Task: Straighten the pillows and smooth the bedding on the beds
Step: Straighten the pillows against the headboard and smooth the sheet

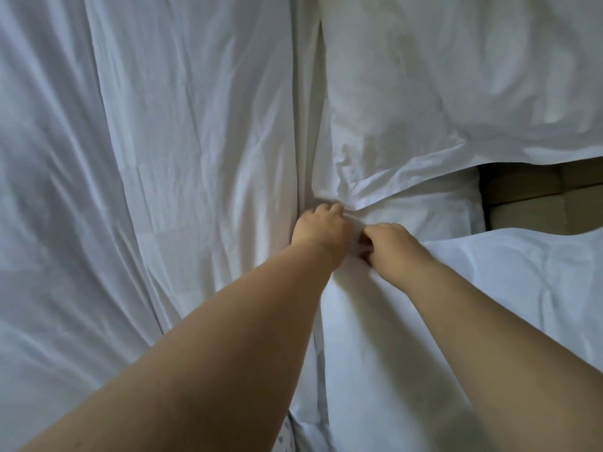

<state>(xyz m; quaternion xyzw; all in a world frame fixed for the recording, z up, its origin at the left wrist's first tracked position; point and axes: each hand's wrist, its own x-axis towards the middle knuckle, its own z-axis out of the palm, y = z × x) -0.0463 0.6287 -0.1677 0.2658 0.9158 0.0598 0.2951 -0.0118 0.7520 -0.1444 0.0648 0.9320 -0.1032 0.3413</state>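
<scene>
White bedding fills the head view. A wrinkled duvet [146,158] covers the left half. One white pillow [456,76] lies at the upper right and a second pillow [522,288] lies at the lower right. My left hand [321,231] grips the corner of the upper pillow's case where the fabric bunches into folds. Close beside it, my right hand [391,246] has its fingers curled into the white fabric at the near pillow's edge. Both forearms reach in from the bottom of the view.
A beige padded headboard [538,187] shows in the gap between the two pillows at the right edge. A white sheet [434,213] lies under the pillows. A bit of patterned cloth [55,440] shows at the bottom edge.
</scene>
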